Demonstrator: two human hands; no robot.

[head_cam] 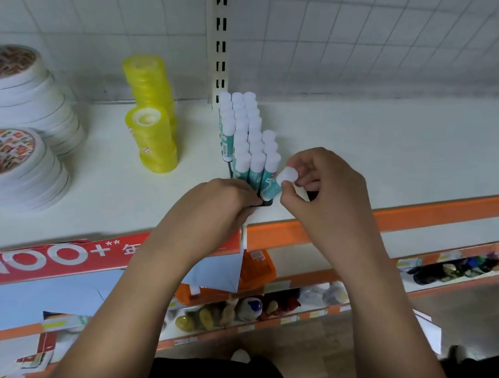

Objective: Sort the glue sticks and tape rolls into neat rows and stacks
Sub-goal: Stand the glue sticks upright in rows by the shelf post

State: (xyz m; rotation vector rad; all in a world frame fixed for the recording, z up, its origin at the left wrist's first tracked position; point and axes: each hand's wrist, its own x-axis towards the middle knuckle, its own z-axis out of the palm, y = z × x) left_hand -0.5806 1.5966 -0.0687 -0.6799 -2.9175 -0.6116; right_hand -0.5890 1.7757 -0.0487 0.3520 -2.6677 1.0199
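Note:
Several white-capped teal glue sticks (246,137) stand upright in close rows on the white shelf (372,160). My right hand (320,195) pinches one more glue stick (281,180) by its white cap, tilted, at the right front corner of the rows. My left hand (224,201) is curled against the black bases of the front row; what it holds is hidden. Two yellow tape roll stacks (152,119) stand left of the sticks. Two stacks of white tape rolls (17,133) sit at the far left.
An orange shelf lip (429,212) runs along the front edge, with a red sign (52,255) on it at the left. A slotted metal upright (219,32) rises behind the glue sticks. Lower shelves hold mixed goods (245,308).

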